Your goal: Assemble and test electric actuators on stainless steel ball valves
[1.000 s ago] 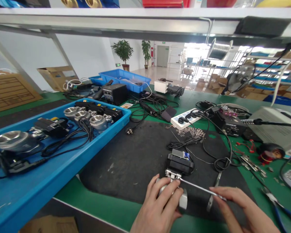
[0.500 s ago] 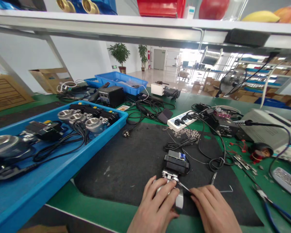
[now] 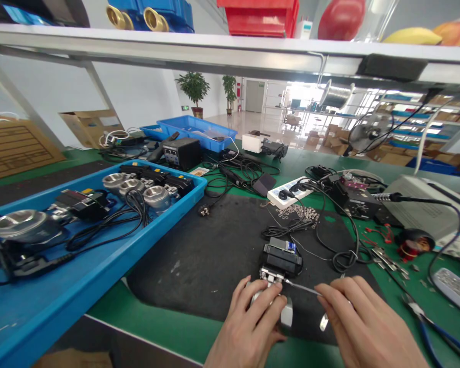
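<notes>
A black actuator box on a steel valve body (image 3: 281, 259) lies on the black mat (image 3: 210, 255) near the bench's front edge. My left hand (image 3: 249, 322) is wrapped over the valve's silver end and holds it down. My right hand (image 3: 362, 322) pinches a thin metal hex key (image 3: 301, 288), whose tip reaches the bracket between box and valve. A cable runs from the box towards the back.
A long blue tray (image 3: 99, 266) at the left holds several valves with black actuators and cables. Behind the mat lie a white power strip (image 3: 291, 190), a pile of small washers (image 3: 299, 210), a black controller (image 3: 354, 202) and tangled wires. Blue-handled pliers (image 3: 437, 327) lie at the right.
My right hand first slid in close to the valve with the key, then drew back to the right; the key's tip stays at the bracket. My left hand stayed on the valve.
</notes>
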A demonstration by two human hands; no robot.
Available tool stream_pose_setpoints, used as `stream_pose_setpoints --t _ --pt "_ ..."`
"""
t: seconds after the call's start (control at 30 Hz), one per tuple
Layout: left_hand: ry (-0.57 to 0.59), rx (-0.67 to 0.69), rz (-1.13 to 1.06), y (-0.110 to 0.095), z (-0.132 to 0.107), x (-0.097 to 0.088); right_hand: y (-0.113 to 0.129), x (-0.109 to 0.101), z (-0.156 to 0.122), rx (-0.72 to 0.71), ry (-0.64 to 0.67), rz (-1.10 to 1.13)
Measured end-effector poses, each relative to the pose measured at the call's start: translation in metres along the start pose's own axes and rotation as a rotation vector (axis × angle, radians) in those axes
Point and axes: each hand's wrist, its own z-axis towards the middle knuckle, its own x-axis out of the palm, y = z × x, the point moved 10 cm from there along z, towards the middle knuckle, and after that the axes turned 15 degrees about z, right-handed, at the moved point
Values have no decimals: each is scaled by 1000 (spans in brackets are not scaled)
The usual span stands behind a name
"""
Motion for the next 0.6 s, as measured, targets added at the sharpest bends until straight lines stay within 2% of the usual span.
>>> stream_pose_setpoints --t 0.2,0.43,0.53,0.6 --pt "-24 -7 19 1 0 -2 7 0 7 -34 6 -4" --pt "-15 -5 2 2 1 0 4 5 6 -43 23 34" --pt "-33 -15 -2 3 1 -1 2 13 -3 -64 44 57" --pt "-31 -44 -27 5 2 -2 -5 25 -11 -26 40 87"
